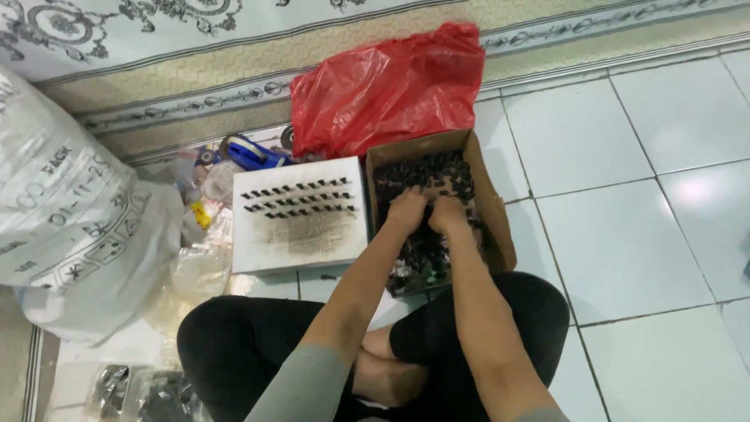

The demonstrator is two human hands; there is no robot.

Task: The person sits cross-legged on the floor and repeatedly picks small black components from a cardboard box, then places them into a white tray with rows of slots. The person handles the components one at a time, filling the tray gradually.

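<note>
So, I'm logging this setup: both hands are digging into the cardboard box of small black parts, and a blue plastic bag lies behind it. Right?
Not quite: the head view shows the plastic bag is red, not blue. The left hand and right hand are both in the cardboard box of small black parts.

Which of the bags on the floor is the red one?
The crumpled plastic bag behind the cardboard box, against the carpet edge. The big sack at the left is white, and the small bags beside it are clear.

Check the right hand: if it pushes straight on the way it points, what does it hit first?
The right hand points away from the person, into the cardboard box. It would likely meet more of the small black parts first, then the box's far wall; the red plastic bag lies beyond. Depth is unclear.
</note>
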